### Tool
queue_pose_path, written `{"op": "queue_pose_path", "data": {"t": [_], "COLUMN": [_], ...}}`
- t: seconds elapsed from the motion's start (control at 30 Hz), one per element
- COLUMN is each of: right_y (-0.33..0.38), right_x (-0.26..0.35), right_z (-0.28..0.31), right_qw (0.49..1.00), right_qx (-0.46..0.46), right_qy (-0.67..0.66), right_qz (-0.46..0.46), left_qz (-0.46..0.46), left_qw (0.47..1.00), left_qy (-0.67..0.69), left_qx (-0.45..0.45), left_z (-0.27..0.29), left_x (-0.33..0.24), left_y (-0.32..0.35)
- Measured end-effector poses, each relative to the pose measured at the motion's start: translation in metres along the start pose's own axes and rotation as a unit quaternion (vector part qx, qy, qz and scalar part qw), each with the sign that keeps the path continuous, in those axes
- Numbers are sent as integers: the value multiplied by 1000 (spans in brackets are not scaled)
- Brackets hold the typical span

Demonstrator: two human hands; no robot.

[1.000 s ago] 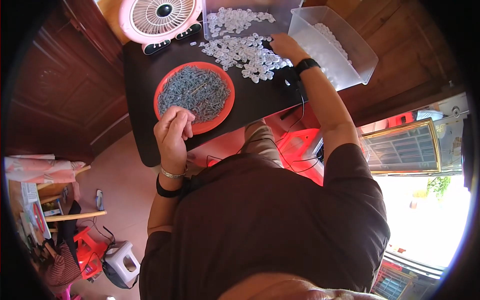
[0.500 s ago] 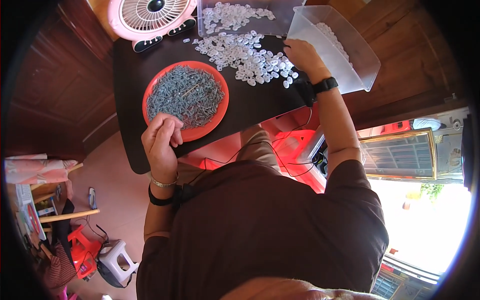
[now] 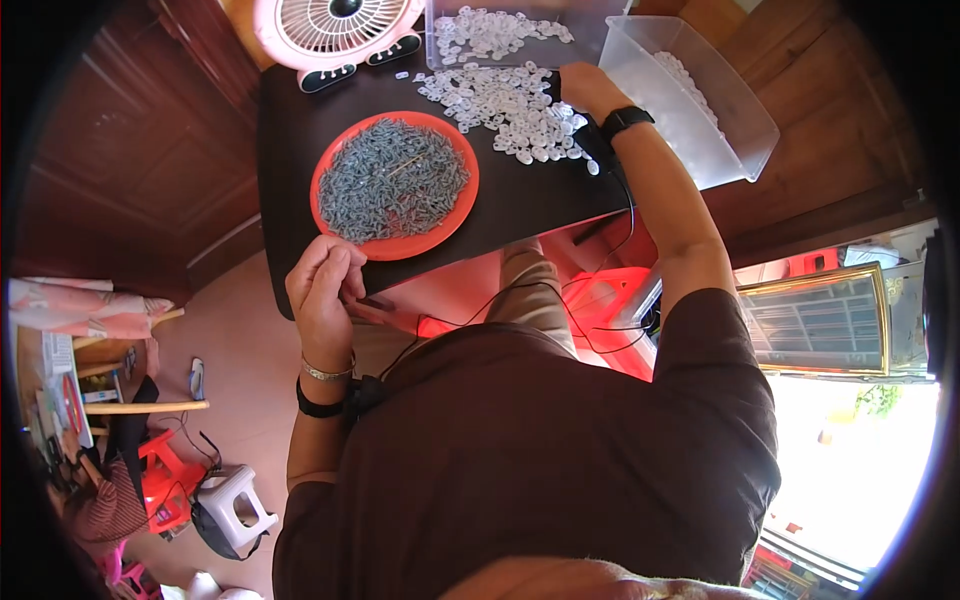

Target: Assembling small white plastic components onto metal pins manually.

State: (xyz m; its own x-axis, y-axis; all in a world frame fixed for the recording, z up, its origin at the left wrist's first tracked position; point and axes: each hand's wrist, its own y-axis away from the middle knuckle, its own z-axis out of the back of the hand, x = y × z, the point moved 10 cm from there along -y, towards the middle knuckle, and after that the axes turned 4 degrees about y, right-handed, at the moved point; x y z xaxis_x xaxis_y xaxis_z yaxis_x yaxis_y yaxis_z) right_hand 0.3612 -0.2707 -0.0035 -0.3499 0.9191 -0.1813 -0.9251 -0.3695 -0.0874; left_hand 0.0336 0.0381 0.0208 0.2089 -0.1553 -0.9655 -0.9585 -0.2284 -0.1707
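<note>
A round red plate (image 3: 462, 212) on the dark table holds a heap of small grey screw-like pieces (image 3: 395, 180), with a thin tan stick lying on top. By the plate's near-left rim is my left hand (image 3: 325, 280), its fingers curled and the thumb pressed against them; whatever they pinch is too small to see. To the plate's far right spreads a pile of small white oval plastic pieces (image 3: 510, 105). My right hand (image 3: 588, 88) reaches to the pile's right side, back upward, fingers bent down together and their tips hidden.
A clear bin (image 3: 690, 115) with more white pieces stands beyond my right hand. Behind the pile, another clear bin (image 3: 590, 45) lies open toward it, white pieces inside. A pink fan (image 3: 340, 30) stands at the far left. Black cables hang near my lap and right wrist.
The whole view has shifted, so the table sits farther right. My left hand has drawn back from over the plate to its near rim. The right hand has moved slightly toward the far side of the pile.
</note>
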Motion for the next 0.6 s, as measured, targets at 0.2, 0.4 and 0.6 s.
{"op": "queue_pose_path", "data": {"t": [0.2,0.4,0.6], "right_y": [3,18,-5], "right_x": [9,21,-11], "right_z": [0,16,18], "right_qw": [1000,995,997], "right_qx": [-1,-44,-67], "right_qy": [5,-35,-2], "right_qz": [29,78,34], "left_qz": [26,37,38], "left_qw": [999,999,999], "left_qy": [6,14,14], "left_qx": [-23,-10,-15], "left_z": [12,9,16], "left_x": [11,16,15], "left_y": [4,4,5]}}
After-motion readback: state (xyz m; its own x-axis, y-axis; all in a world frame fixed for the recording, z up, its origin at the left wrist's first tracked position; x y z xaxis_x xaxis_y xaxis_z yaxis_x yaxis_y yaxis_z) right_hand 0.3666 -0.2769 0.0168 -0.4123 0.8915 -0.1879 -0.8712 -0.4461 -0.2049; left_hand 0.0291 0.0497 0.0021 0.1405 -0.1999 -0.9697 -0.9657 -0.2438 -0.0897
